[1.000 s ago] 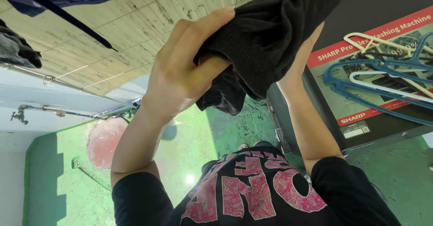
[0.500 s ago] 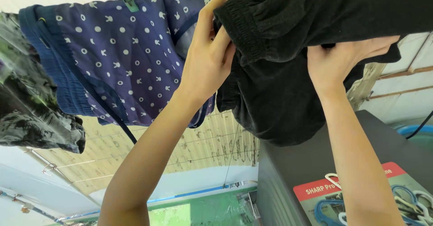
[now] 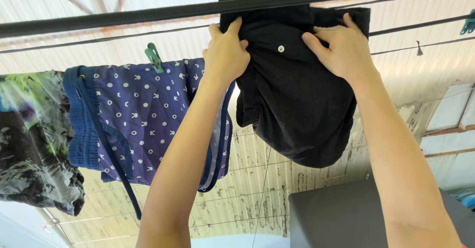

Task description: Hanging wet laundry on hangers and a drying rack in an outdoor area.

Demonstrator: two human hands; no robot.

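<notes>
Both hands, left [image 3: 226, 54] and right [image 3: 341, 47], are closed on a black buttoned garment [image 3: 292, 104] bunched over the dark clothesline [image 3: 123, 16], from which it could slide if released unpegged.

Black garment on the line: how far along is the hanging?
Done: a navy dotted pair of shorts hangs pegged with a green clothespin, beside a green and black patterned garment. In hand: the left hand and right hand press the black garment over the dark line. Left: it bunches below, and no peg shows on it.
</notes>
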